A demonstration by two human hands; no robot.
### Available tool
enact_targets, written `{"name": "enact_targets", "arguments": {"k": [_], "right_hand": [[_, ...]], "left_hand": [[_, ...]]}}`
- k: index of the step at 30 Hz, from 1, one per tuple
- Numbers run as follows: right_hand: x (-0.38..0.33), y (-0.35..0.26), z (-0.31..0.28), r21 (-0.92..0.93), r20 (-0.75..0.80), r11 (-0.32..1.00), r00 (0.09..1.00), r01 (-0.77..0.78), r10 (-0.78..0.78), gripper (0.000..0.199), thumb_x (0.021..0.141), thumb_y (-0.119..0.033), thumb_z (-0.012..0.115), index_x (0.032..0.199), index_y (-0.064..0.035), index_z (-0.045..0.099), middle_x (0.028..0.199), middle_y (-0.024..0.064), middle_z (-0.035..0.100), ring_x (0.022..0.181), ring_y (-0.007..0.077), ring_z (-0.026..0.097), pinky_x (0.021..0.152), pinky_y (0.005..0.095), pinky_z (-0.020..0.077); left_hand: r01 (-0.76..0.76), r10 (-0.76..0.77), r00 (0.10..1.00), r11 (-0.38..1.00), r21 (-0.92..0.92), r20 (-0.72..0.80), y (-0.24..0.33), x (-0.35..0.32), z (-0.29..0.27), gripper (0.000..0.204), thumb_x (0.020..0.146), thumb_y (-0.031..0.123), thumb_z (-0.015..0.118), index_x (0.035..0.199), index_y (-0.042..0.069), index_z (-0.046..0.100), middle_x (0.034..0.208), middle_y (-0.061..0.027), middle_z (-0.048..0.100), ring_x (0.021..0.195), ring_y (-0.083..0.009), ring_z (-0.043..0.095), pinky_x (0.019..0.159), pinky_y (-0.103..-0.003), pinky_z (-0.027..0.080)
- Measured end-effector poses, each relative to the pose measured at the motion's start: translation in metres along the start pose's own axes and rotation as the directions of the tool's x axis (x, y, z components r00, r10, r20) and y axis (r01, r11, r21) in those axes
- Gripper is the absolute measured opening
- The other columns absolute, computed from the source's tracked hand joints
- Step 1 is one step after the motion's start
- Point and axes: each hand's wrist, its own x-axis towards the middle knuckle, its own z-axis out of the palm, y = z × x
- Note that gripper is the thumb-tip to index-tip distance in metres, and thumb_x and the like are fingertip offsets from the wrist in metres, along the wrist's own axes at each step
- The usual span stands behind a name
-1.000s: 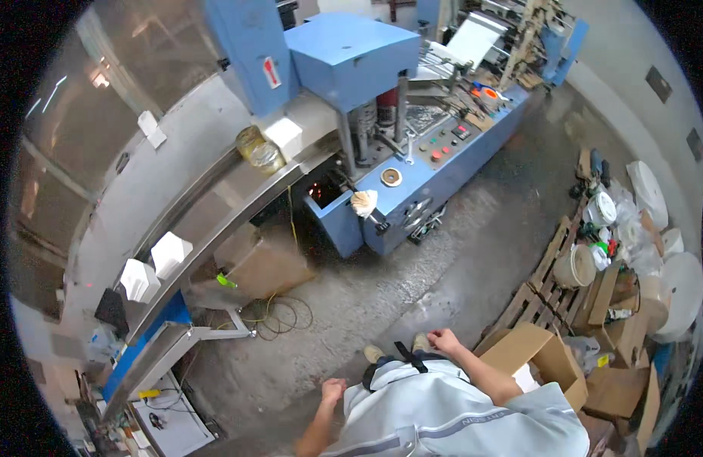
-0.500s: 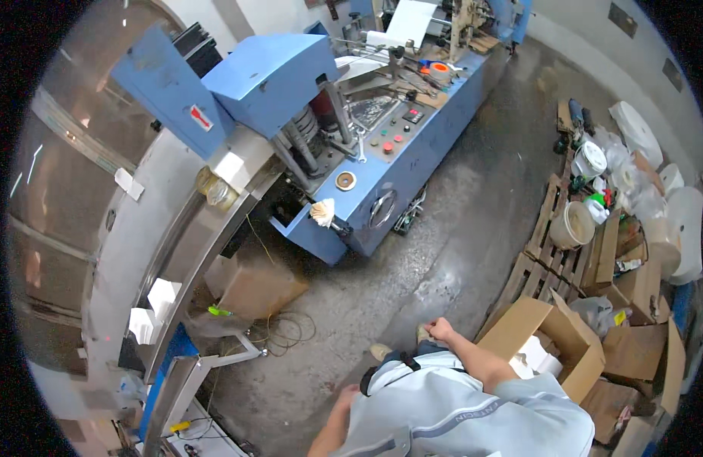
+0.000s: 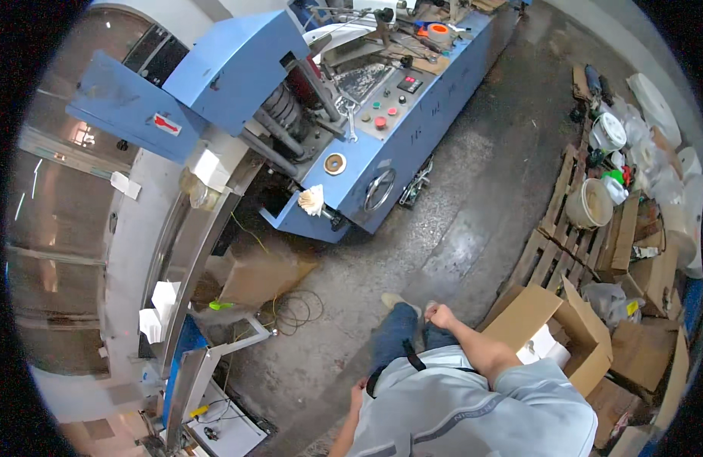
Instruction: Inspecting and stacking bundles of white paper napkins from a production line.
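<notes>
My right hand (image 3: 441, 315) is in front of my right thigh with its fingers curled closed. Whatever it holds, if anything, is hidden. At my left hip hangs my left hand (image 3: 357, 393), partly covered by my shirt, so its fingers do not show clearly. Neither hand touches the equipment. Just right of my right forearm stands an open cardboard box (image 3: 519, 324) with white pieces (image 3: 544, 346) inside.
A blue machine (image 3: 431, 114) with buttons and a wrench (image 3: 352, 123) stands ahead. Along the left runs a metal conveyor (image 3: 195, 286) carrying white folded pieces (image 3: 165, 297). Cables (image 3: 298, 316) coil on the floor. Buckets (image 3: 587, 204) and a wooden pallet (image 3: 553, 221) line the right.
My view has shifted forward as I walk, bringing the machine nearer. One leg has stepped ahead. My left hand shows more beside my hip; my right hand stays closed.
</notes>
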Motion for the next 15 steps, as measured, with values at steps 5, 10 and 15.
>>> {"name": "enact_targets", "arguments": {"k": [5, 10, 15], "right_hand": [[0.009, 0.005, -0.045, 0.070, -0.046, 0.997, 0.999, -0.016, 0.019, 0.033, 0.079, -0.036, 0.068, 0.097, -0.0076, 0.072, 0.097, 0.0183, 0.070, 0.093, 0.0324, 0.067, 0.082, 0.0410, 0.0514], [0.026, 0.020, -0.099, 0.005, -0.077, 0.996, 0.994, -0.084, 0.084, 0.022, 0.085, -0.019, 0.066, 0.099, -0.0015, 0.070, 0.078, 0.0079, 0.070, 0.064, 0.0152, 0.063, 0.059, 0.0324, 0.0515], [0.048, -0.034, -0.167, 0.092, -0.136, 0.983, 0.976, -0.160, 0.172, 0.025, 0.087, -0.024, 0.066, 0.094, -0.0001, 0.068, 0.075, 0.0063, 0.067, 0.064, 0.0135, 0.062, 0.058, 0.0306, 0.0502]], "left_hand": [[0.116, -0.099, 0.978, 0.990, -0.082, 0.186, -0.081, 0.101, 0.028, 0.023, 0.082, 0.020, 0.065, 0.095, 0.002, 0.070, 0.088, -0.0069, 0.070, 0.082, -0.0150, 0.061, 0.079, -0.030, 0.048], [0.211, -0.164, 0.968, 0.942, -0.261, 0.191, -0.022, 0.144, 0.022, 0.032, 0.072, 0.022, 0.077, 0.094, 0.000, 0.070, 0.083, -0.0083, 0.070, 0.079, -0.0170, 0.063, 0.070, -0.033, 0.051], [0.046, 0.035, 0.985, 0.891, -0.452, 0.170, -0.012, 0.220, 0.057, 0.021, 0.074, 0.016, 0.075, 0.088, 0.001, 0.071, 0.080, -0.0035, 0.068, 0.074, -0.0139, 0.061, 0.068, -0.030, 0.049]]}}
